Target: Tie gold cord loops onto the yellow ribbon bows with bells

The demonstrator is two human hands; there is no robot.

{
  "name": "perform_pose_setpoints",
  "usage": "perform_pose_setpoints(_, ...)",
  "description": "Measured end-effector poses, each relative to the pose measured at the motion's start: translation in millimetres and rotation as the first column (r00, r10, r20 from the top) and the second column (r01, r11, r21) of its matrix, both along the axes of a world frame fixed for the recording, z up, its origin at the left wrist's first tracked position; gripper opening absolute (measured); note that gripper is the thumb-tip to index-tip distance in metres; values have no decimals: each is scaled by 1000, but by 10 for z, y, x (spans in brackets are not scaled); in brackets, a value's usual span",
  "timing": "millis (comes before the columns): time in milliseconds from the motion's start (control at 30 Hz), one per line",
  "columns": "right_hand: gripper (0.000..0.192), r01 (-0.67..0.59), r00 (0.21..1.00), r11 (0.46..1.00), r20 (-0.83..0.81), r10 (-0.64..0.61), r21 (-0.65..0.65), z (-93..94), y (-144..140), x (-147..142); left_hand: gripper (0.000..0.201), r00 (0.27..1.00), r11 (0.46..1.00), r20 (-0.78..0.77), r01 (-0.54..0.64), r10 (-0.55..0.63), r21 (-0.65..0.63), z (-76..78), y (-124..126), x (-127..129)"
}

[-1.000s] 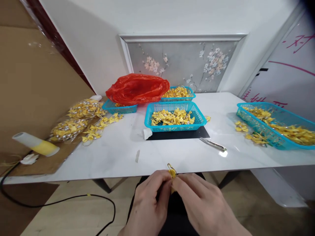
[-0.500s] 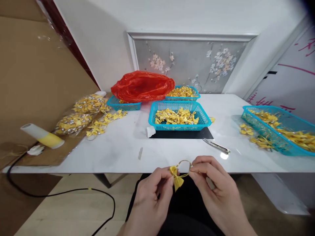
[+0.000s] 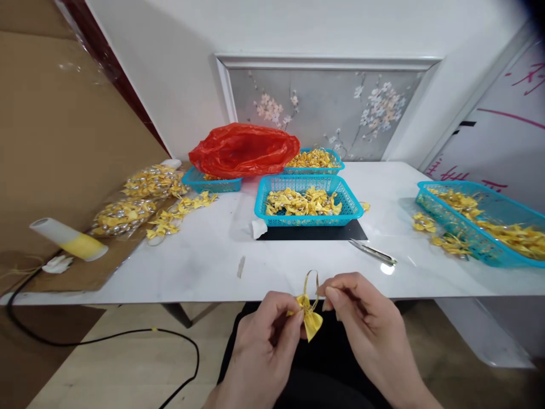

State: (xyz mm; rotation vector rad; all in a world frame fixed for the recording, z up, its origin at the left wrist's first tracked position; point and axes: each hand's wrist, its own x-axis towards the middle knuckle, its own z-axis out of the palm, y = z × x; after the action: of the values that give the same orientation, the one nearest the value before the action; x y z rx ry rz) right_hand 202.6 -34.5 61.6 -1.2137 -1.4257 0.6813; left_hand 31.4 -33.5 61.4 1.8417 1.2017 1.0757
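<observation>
My left hand pinches a yellow ribbon bow between thumb and forefinger, just in front of the table edge. From the bow rises a thin gold cord loop, standing nearly upright. My right hand is closed, thumb and forefinger pinched at the loop's right side. The fingers partly hide the bow's knot and the cord end. Beyond my hands stands a blue basket with yellow bows and shiny beads in it.
A craft knife lies right of centre. Another blue basket with bows stands at right, loose bows beside it. A red plastic bag covers a basket at the back. Bagged bows and a yellow-white roll are at left.
The cord loop has swung from leaning right to upright. The bow has turned in my left fingers, and my right fingertips have shifted slightly left along the loop.
</observation>
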Motion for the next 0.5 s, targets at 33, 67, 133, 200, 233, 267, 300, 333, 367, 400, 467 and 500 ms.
perform_pose_setpoints(33, 17, -6, 1000, 1000, -8, 6, -1, 2, 2, 1, 13, 1000, 1000, -2, 11, -11, 29, 5, 7, -2)
perform_pose_setpoints(67, 17, -8, 1000, 1000, -15, 8, 0, 4, 4, 2, 16, 1000, 997, -7, 28, -28, 73, 17, 16, -2)
perform_pose_setpoints(133, 16, -4, 1000, 1000, -18, 4, 6, 15, 2, 2, 22, 997, 984, -23, 71, -68, 163, 59, 30, 1)
perform_pose_setpoints(200, 16, 3, 1000, 1000, -3, -3, 15, 36, -9, -3, 26, 995, 973, -27, 103, -100, 207, 103, 30, 2)
perform_pose_setpoints(233, 15, 4, 1000, 1000, 5, -4, 31, 51, -17, -6, 26, 994, 971, -24, 109, -106, 211, 121, 24, 2)
perform_pose_setpoints(267, 15, -2, 1000, 999, 11, 2, 51, 66, -27, -12, 25, 994, 974, -19, 107, -106, 199, 135, 16, 3)
perform_pose_setpoints(300, 14, -14, 1000, 998, 12, 13, 68, 80, -37, -18, 25, 994, 979, -9, 109, -109, 172, 143, 6, 5)
perform_pose_setpoints(333, 14, -32, 999, 997, 5, 32, 75, 90, -47, -24, 23, 993, 984, 9, 119, -121, 131, 145, -2, 11)
perform_pose_setpoints(367, 14, -56, 998, 996, -10, 57, 71, 97, -54, -31, 20, 992, 991, 40, 119, -122, 68, 143, -6, 20)
perform_pose_setpoints(400, 13, -82, 996, 995, -28, 84, 60, 100, -59, -38, 15, 991, 994, 81, 107, -106, -5, 136, -5, 34)
perform_pose_setpoints(467, 12, -127, 990, 991, -52, 128, 34, 94, -59, -51, 8, 988, 987, 151, 54, -31, -151, 111, 13, 69)
perform_pose_setpoints(500, 12, -139, 988, 990, -61, 140, 30, 89, -55, -56, 9, 985, 979, 175, 23, 13, -202, 96, 28, 87)
